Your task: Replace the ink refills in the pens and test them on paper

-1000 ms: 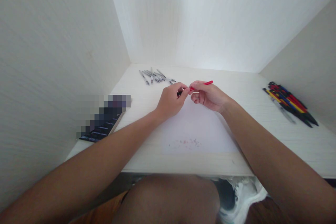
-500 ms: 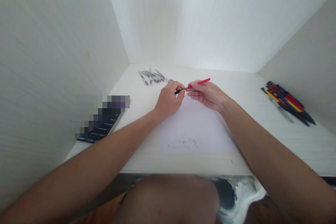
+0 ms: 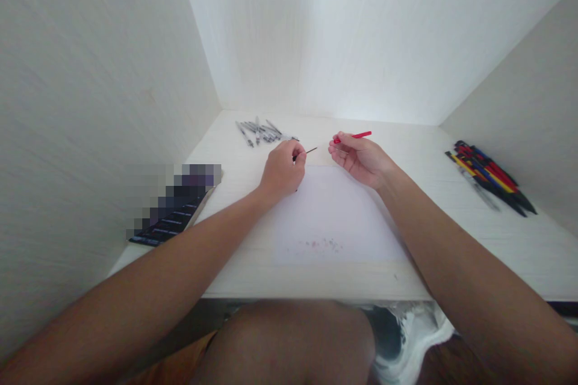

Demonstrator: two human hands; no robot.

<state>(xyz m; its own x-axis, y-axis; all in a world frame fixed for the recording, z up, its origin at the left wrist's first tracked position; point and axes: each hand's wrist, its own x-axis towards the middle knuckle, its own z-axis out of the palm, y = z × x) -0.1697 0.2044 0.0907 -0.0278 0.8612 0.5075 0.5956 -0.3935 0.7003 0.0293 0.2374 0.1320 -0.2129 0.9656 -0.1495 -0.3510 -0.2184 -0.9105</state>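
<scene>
My left hand (image 3: 284, 168) is closed on a dark pen part, from which a thin pen refill (image 3: 310, 150) sticks out to the right. Between the fingertips of my right hand (image 3: 356, 156) is a red pen barrel (image 3: 361, 135), its far end pointing up and right. A gap separates the refill's tip from the barrel. Below both hands lies a white sheet of paper (image 3: 338, 210) with small reddish and grey marks near its front edge. The rest of the dark part is hidden in my left fingers.
Several clear pen parts (image 3: 264, 131) lie in a heap at the back left. Red, yellow, blue and black pen parts (image 3: 490, 174) are piled at the right. A dark, partly blurred object (image 3: 169, 222) stands by the left wall. White panels enclose the desk.
My hands have moved apart, the left to the left and the right slightly to the right. The refill, whose end was at the red barrel, is now out in the open.
</scene>
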